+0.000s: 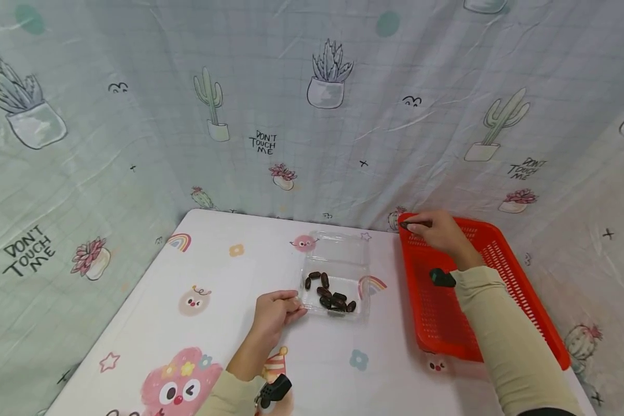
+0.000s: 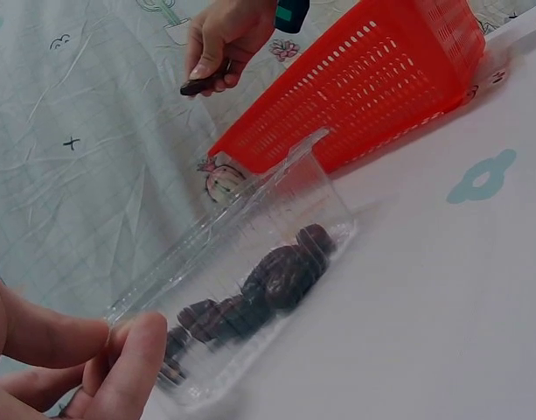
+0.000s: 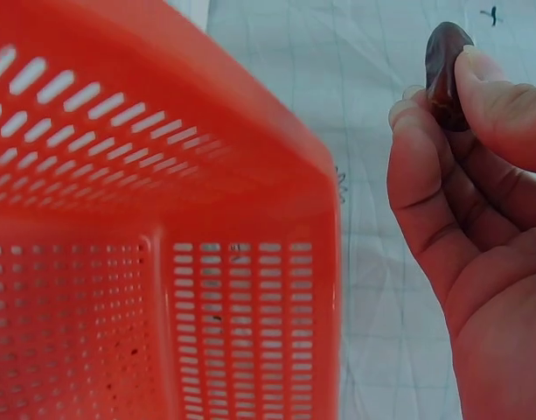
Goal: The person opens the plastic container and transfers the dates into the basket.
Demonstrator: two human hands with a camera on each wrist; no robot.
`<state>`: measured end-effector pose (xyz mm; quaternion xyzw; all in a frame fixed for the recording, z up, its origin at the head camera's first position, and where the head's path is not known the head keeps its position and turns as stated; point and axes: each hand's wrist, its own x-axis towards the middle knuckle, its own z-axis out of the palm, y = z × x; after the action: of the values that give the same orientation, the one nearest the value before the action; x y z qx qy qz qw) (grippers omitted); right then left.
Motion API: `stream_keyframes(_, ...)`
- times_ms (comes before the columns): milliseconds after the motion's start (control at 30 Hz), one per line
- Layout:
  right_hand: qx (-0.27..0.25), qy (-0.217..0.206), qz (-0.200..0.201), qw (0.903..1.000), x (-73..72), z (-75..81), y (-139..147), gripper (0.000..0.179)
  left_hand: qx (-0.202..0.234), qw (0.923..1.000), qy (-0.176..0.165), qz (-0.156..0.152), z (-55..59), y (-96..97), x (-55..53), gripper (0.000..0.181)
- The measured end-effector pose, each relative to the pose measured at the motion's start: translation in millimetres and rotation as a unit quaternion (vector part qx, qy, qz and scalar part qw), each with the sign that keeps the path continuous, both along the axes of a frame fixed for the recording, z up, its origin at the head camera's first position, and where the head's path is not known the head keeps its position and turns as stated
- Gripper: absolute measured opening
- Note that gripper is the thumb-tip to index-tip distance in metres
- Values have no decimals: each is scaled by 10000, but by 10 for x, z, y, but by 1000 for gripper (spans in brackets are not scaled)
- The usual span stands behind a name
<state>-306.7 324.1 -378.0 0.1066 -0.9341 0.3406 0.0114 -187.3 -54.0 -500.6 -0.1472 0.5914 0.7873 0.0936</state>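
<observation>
My left hand (image 1: 277, 315) pinches the near left corner of a clear plastic box (image 1: 361, 289) with its lid (image 1: 338, 249) folded back. Several dark brown dates (image 1: 323, 292) lie in the box, mostly along its near side, as the left wrist view also shows through the clear wall. Over the far left corner of a red basket (image 1: 412, 300), my right hand (image 1: 444, 234) is raised. Between its thumb and fingers it pinches a date (image 3: 444, 74), a shiny brown one in the right wrist view. Part of the basket's inside is hidden under the right forearm.
The white table (image 1: 229, 335) carries printed cartoon figures, stars and rainbows. A patterned curtain (image 1: 239, 86) hangs close behind the table and along both sides. The basket stands at the table's right edge, with slotted walls and a raised rim.
</observation>
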Motion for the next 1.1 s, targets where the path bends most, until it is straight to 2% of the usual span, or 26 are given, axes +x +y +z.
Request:
stream_keyframes(267,134,-10,-135,9998,-76,-10,96,28,-6,10000,1,-15,0,-3,39,36)
stream_keyframes(500,79,-186,-304,9993,-59,-24,188,32,-82,10000,-11,-34,28,0,34,36)
stream_keyframes(667,54,-81,-407,9991,-65,-45,280,31,-112,9999,14,-81,48,8,13,36)
stream_keyframes(800,71,42,-381,9992,-64,-92,335,29,-125,9999,-35,-109,54,13,6,36)
stream_keyframes(1100,-178,-147,-457,9987,-114,-247,422,30,-130,9999,-40,-85,65,8,-6,35)
